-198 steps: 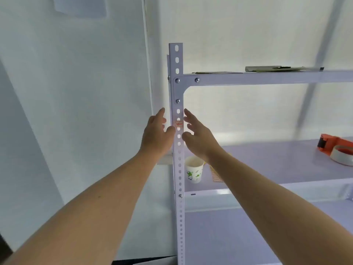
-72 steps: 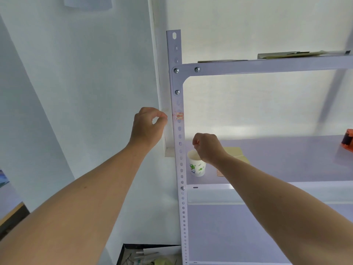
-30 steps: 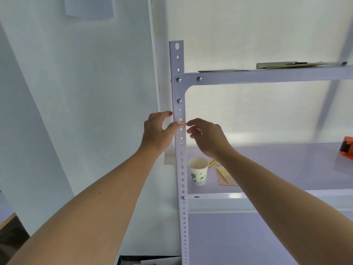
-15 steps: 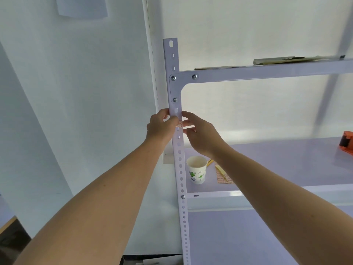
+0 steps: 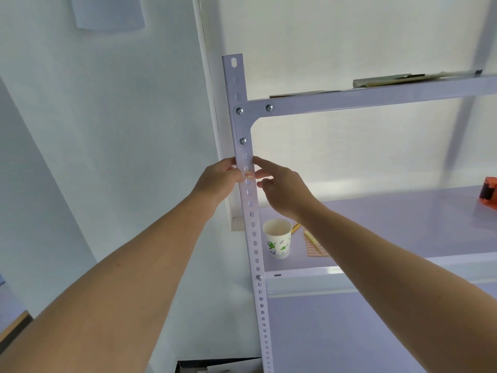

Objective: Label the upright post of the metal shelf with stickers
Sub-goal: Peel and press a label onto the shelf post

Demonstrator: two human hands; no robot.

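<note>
The white perforated upright post [image 5: 254,238] of the metal shelf rises through the middle of the head view. A small red-printed sticker [image 5: 248,174] sits on its front face, below the corner bracket. My left hand [image 5: 216,183] grips the post's left edge, with its thumb on the front beside the sticker and its fingers behind the post. My right hand [image 5: 282,189] touches the post's right edge at the sticker, with the forefinger stretched up along the post. A sheet of stickers [image 5: 314,246] lies on the middle shelf [image 5: 403,224].
A paper cup [image 5: 278,242] with green print stands on the middle shelf just right of the post. An orange tape dispenser [image 5: 489,193] sits at the far right. Flat cardboard [image 5: 403,78] lies on the top shelf. A white wall lies to the left, and an open box [image 5: 215,367] sits on the floor.
Both hands were off the post 2.4 s ago, the right one down near the cup. They came back to the sticker and stay on it. The sticker now shows between them.
</note>
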